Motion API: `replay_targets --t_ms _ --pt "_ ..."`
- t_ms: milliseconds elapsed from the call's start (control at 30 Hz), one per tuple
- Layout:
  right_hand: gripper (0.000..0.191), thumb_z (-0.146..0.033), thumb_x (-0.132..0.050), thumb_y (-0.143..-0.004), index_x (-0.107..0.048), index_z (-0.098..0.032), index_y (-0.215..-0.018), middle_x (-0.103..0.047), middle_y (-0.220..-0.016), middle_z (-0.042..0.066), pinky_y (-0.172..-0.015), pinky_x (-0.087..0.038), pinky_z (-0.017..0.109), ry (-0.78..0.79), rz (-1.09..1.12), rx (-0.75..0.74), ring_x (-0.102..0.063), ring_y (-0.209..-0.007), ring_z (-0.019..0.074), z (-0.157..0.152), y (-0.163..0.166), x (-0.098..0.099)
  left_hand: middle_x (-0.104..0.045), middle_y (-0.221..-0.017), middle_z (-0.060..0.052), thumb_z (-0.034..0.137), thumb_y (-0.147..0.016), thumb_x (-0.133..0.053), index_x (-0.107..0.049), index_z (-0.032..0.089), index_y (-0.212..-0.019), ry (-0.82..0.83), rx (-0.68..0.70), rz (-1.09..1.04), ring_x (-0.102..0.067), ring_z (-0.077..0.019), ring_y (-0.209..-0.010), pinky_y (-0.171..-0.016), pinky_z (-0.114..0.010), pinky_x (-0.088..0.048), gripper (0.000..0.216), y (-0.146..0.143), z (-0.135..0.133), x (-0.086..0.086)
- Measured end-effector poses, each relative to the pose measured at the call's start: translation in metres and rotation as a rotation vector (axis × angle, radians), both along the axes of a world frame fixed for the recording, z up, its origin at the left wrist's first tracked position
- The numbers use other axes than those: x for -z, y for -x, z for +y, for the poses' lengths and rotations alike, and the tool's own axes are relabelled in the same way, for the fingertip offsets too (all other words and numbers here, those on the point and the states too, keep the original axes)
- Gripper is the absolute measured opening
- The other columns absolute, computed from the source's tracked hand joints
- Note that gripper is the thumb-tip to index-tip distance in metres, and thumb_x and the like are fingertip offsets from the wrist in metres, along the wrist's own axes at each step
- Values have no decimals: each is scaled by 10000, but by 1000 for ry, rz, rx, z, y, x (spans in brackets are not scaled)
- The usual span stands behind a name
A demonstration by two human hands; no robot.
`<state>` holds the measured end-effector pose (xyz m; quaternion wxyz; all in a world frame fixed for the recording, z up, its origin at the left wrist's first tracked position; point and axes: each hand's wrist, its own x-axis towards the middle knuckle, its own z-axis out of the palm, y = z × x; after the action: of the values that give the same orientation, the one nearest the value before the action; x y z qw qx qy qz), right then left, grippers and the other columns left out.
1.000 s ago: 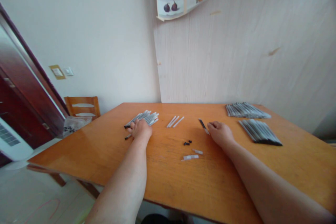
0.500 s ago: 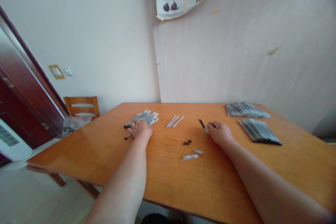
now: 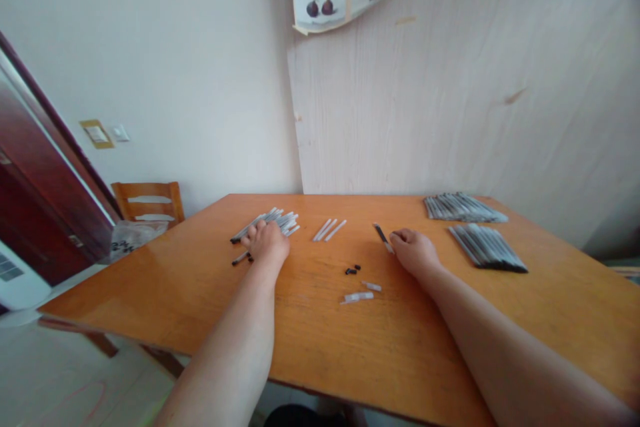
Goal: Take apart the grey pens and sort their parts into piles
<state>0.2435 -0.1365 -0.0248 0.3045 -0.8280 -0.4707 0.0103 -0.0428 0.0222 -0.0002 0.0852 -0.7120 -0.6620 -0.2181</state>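
My left hand (image 3: 267, 241) lies knuckles-up on a loose pile of grey pen barrels (image 3: 280, 219) at the table's far left, fingers curled into the pile; whether it grips one is hidden. My right hand (image 3: 413, 250) rests closed on the orange wooden table (image 3: 320, 340), pinching a thin black-tipped pen (image 3: 382, 236) that points away from me. Between the hands lie three white tubes (image 3: 329, 229), some small black caps (image 3: 353, 270) and two short clear pieces (image 3: 361, 292).
Two neat stacks of finished grey pens (image 3: 463, 207) (image 3: 487, 248) lie at the far right of the table. A wooden chair (image 3: 147, 200) with a plastic bag (image 3: 127, 238) stands left of the table. A wood-panel wall rises behind.
Both hands stay where they were; the view has shifted slightly to the left and down, nothing picked up or released.
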Motion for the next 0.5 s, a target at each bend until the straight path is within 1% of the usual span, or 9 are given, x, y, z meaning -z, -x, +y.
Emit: replay_targets --t_ms 100,200,333,400,500 --pt "357 -377 -431 -871 -735 -193 -845 -708 -879 112 -607 -342 270 -22 18 -5 -608 -808 211 -1 2 -2 -572 -1182 -133 313 -832 -516 -634 220 -984 -50 112 10 -437 -333 -1169 -933 -479 -366 214 -4 -6 -4" --pt "351 -380 -438 -875 -733 -191 -852 -710 -873 112 -620 -354 271 -65 29 -5 -617 -830 217 -2 5 -5 -585 -1131 -126 287 -855 -503 -594 201 -1030 -61 273 18 -502 -290 -1106 -914 -412 -401 215 -11 -14 -9" --pt "345 -388 -436 -879 -712 -187 -830 -704 -874 103 -616 -353 262 -142 45 -13 -614 -813 199 -2 12 -9 -604 -1078 -103 287 -904 -453 -547 203 -1058 -66 463 -5 -567 -237 -987 -813 -341 -441 199 -25 -28 -12" --pt "340 -408 -442 -878 -698 -187 -840 -697 -841 87 -609 -358 256 -194 98 -48 -605 -772 184 -1 17 -9 -614 -1044 -94 287 -916 -443 -542 203 -1034 -91 561 0 -575 -228 -956 -785 -329 -441 176 -32 -36 -12" --pt "370 -465 -441 -876 -651 -174 -784 -654 -703 55 -556 -359 247 -256 279 -126 -564 -632 155 -2 28 -11 -622 -1016 -85 265 -914 -457 -542 200 -1013 -140 697 13 -574 -222 -954 -795 -325 -439 146 -42 -47 -12"
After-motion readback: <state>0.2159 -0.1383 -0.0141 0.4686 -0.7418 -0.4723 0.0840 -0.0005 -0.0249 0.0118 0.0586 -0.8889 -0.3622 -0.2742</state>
